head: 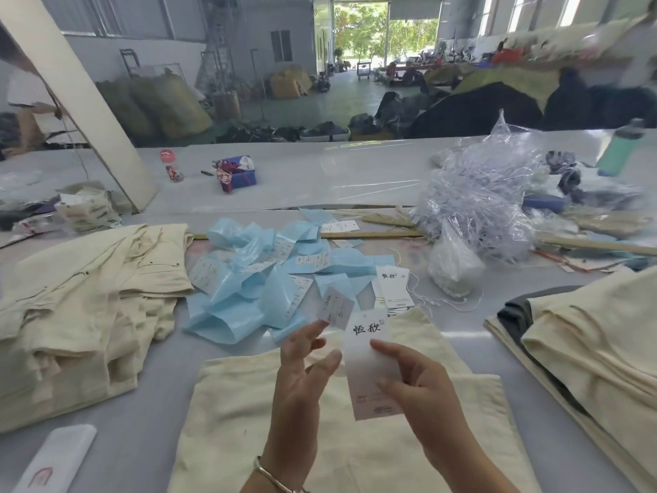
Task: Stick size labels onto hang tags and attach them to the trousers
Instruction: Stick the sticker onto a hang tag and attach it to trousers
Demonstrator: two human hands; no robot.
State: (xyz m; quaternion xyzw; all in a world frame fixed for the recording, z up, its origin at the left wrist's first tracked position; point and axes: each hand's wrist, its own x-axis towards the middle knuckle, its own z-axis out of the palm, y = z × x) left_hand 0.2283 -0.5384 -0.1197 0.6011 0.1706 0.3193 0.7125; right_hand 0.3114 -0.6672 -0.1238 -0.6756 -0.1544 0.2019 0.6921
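Note:
My right hand (pixel 414 380) holds a white hang tag (pixel 369 357) with black characters upright by its right edge, above a folded cream pair of trousers (pixel 227 414) lying in front of me. My left hand (pixel 302 361) is raised beside the tag, fingers spread, with a small white size label (pixel 336 307) stuck at its fingertip. The label hangs just left of the tag's top, apart from it. A stack of more hang tags (pixel 394 284) lies past the trousers.
Blue backing strips (pixel 256 279) with labels litter the table's middle. Cream trousers are heaped at left (pixel 78 293) and stacked at right (pixel 597 336). A clear bag of plastic fasteners (pixel 473 204), wooden sticks (pixel 373 234) and a white flat object (pixel 57 457) also lie here.

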